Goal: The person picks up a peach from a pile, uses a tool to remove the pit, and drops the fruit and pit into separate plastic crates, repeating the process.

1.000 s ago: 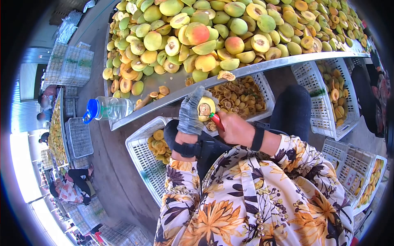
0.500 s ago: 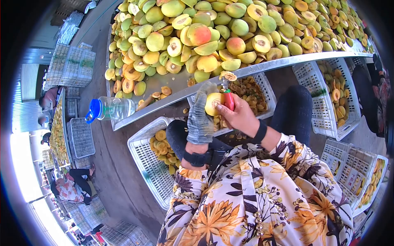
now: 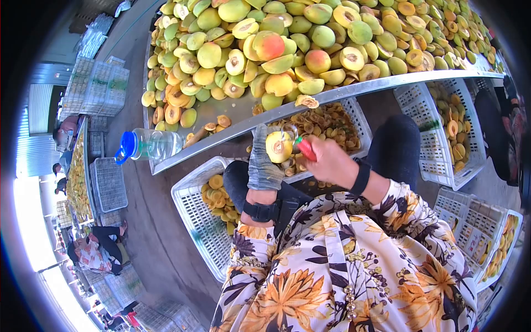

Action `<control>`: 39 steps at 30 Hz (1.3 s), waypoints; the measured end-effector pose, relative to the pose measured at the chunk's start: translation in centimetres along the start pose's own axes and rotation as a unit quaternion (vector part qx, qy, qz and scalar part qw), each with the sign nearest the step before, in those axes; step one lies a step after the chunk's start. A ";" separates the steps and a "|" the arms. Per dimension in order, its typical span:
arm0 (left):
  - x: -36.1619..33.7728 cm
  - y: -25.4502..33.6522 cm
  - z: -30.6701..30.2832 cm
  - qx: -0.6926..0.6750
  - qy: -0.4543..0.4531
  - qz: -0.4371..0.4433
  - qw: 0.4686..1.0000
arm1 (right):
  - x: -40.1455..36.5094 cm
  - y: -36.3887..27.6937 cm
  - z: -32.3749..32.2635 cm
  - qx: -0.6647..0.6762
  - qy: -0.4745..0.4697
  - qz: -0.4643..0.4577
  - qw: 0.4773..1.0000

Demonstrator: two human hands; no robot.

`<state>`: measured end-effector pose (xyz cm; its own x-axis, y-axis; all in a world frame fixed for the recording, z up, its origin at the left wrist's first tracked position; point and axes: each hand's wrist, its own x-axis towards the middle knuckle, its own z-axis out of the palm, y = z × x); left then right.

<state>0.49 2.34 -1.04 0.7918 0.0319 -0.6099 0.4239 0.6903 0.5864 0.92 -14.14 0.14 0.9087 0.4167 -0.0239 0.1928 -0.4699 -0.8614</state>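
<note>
My left hand (image 3: 265,164), in a grey knit glove, holds a yellow peach half (image 3: 279,146) with its cut face turned up and to the right. In my right hand (image 3: 330,161), bare, is a pitting tool with a red handle (image 3: 306,149). Its metal end (image 3: 291,131) points up and left, over the edge of the peach half. Both hands are above a white crate (image 3: 354,124) of pits and fruit scraps. Just beyond them, a fruit scrap (image 3: 307,101) lies on the metal rim of the table (image 3: 221,134).
Whole and halved peaches (image 3: 265,47) cover the table. A blue-capped water bottle (image 3: 152,145) lies at its left corner. Peach halves fill part of a white crate (image 3: 188,191) by my left leg. More crates (image 3: 459,160) stand at the right. People sit at another table at left.
My right hand has moved right and slightly down, tilting the tool. My left hand has shifted slightly left and down with the peach half, whose cut face now shows more.
</note>
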 end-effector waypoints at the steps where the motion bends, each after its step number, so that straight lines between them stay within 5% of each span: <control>1: 0.1 -0.1 0.4 0.001 -0.003 -0.002 1.000 | -0.5 -0.2 0.3 -0.009 -0.005 0.001 1.000; 6: 0.3 -1.0 1.0 -0.009 -0.079 0.056 0.995 | -1.2 -0.7 0.6 0.049 0.002 -0.006 0.999; 12: 1.9 -3.2 1.5 -0.022 -0.015 0.132 0.991 | -1.6 -0.7 0.4 0.036 -0.003 0.006 0.999; 19: 2.2 -3.6 1.3 -0.020 0.002 0.135 0.991 | -2.4 0.0 1.5 0.069 -0.034 0.041 0.996; 22: 1.1 -1.4 1.7 0.053 -0.024 0.053 0.997 | -2.3 0.8 2.1 0.044 -0.049 -0.005 0.998; 27: 2.2 0.0 0.2 0.134 -0.088 0.051 0.986 | -0.7 2.1 1.6 0.002 -0.101 -0.046 0.994; 29: 0.6 0.7 0.8 0.105 -0.166 0.123 0.973 | -0.2 1.1 0.7 0.041 -0.116 -0.041 0.992; 33: -0.1 -1.1 0.6 0.066 -0.069 0.222 0.970 | -0.2 0.0 1.0 0.083 -0.142 -0.033 0.986; 35: 0.8 -1.3 -0.3 0.062 -0.029 0.202 0.977 | -0.4 0.1 1.7 0.086 -0.162 -0.007 0.983; 38: 0.9 -0.1 -0.8 0.033 -0.092 -0.028 0.995 | -1.3 0.7 2.3 0.067 -0.171 -0.009 0.983; 39: 1.0 0.2 -0.8 0.034 -0.092 -0.028 0.995 | -1.4 0.9 2.5 0.043 -0.162 -0.028 0.985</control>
<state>1.04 3.06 -1.99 0.8304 -0.1434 -0.5384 0.4940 0.6364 0.5924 -1.15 -13.19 -1.85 0.7291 0.6733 -0.1228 0.1951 -0.3765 -0.9056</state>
